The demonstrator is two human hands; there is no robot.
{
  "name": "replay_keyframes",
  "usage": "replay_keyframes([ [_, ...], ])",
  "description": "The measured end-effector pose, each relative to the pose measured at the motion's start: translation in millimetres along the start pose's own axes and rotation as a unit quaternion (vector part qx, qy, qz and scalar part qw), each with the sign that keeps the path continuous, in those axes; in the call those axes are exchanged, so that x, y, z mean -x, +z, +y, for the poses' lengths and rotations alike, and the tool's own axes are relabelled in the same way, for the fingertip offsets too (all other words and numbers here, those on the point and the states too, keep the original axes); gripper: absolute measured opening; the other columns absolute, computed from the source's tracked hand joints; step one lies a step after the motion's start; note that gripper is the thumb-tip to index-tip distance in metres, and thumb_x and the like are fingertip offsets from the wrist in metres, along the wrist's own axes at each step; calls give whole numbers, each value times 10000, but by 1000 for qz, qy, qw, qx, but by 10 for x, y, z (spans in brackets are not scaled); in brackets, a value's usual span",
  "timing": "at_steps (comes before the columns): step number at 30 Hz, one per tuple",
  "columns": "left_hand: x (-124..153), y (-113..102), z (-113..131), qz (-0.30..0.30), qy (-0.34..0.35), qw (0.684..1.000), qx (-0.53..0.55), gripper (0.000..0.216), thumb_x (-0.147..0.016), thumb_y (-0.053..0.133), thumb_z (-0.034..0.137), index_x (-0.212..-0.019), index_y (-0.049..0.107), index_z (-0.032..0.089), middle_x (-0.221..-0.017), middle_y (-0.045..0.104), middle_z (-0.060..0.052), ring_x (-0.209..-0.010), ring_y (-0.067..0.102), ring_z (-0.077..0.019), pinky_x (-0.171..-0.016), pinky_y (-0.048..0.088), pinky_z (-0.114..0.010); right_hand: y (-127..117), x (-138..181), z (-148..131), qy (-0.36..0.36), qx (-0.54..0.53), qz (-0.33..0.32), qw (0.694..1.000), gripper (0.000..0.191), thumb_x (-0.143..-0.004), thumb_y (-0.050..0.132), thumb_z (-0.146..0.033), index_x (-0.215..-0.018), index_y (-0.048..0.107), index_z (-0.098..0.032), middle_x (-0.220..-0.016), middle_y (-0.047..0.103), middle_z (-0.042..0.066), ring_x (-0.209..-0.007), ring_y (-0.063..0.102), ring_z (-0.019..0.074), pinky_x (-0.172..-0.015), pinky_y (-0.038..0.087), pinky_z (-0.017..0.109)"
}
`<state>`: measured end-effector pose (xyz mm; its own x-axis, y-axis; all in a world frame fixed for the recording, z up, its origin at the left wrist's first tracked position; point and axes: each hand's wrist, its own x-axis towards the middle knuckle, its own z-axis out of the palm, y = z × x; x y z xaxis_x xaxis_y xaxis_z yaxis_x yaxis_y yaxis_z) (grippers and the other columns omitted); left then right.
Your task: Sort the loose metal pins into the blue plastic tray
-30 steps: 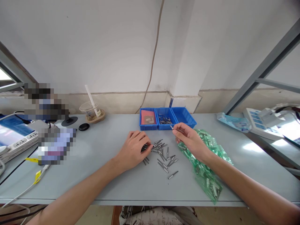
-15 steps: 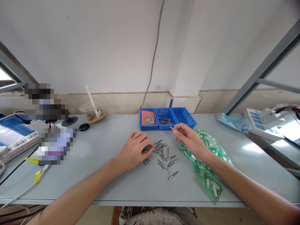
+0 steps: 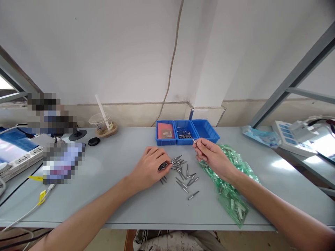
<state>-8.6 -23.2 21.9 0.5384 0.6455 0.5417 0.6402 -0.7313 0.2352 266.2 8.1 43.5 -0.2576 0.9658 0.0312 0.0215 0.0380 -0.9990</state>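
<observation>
Grey table: work surface that carries everything below. Green plastic bag: lies flat at the right, its long axis running from the far middle towards the near right edge; the right forearm rests across it. Blue tray: three compartments side by side at the far edge of the table; the left one holds an orange card, the middle one a heap of sorted pins.

Left hand: palm down on the table, just left of the loose pins. Its fingers are curled close and clamp a bundle of pins against the surface; the bundle's long axis runs left to right and its ends point towards the right hand.

Right hand: raised just off the table, between the bag and the tray. Thumb and forefinger are closed to a narrow pinch on a single pin.

Loose pins: short metal rods scattered between the two hands, lying flat and pointing every way.

Single pin: held above the table, just in front of the tray's middle compartment. Its long axis is tilted, with the free tip pointing up and to the left, towards that compartment.
</observation>
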Motion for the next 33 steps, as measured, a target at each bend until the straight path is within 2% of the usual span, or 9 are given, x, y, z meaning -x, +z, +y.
replay_keyframes([
  [7, 4, 2, -1, 1, -2, 1000, -3, 88, -1043, 607, 244, -965, 641, 217, -974, 684, -34, -926, 585, -205, -935, 437, -388, -6, 11, 14, -2, -6, 10, 1000, 357, -947, 699, -586, -1024, 612, -248, -903, 603, 2, -666, 488, 133, -681, 466, 319],
  [13, 0, 3, 3, 1, -1, 1000, -3, 83, -1038, 609, 237, -964, 639, 216, -970, 682, -36, -917, 584, -207, -931, 441, -389, -25, 1, 57, -8, 30, 27, 999, 371, -910, 746, -589, -1001, 608, -257, -800, 533, -38, -661, 513, 135, -677, 453, 311],
  [27, 2, 3, -5, -3, -2, 1000, 4, 74, -1043, 601, 231, -979, 634, 213, -980, 684, -35, -939, 581, -211, -949, 429, -399, -27, 18, 40, -19, 97, 31, 995, 380, -920, 730, -594, -910, 562, -253, -775, 521, -40, -694, 508, 154, -672, 413, 311],
  [33, 1, 0, -6, -3, -1, 1000, 4, 76, -1045, 599, 229, -978, 633, 215, -978, 682, -40, -936, 583, -216, -945, 427, -397, -42, -4, 72, -31, 91, 33, 995, 356, -929, 731, -569, -918, 567, -253, -840, 532, -32, -698, 505, 146, -680, 432, 314],
])
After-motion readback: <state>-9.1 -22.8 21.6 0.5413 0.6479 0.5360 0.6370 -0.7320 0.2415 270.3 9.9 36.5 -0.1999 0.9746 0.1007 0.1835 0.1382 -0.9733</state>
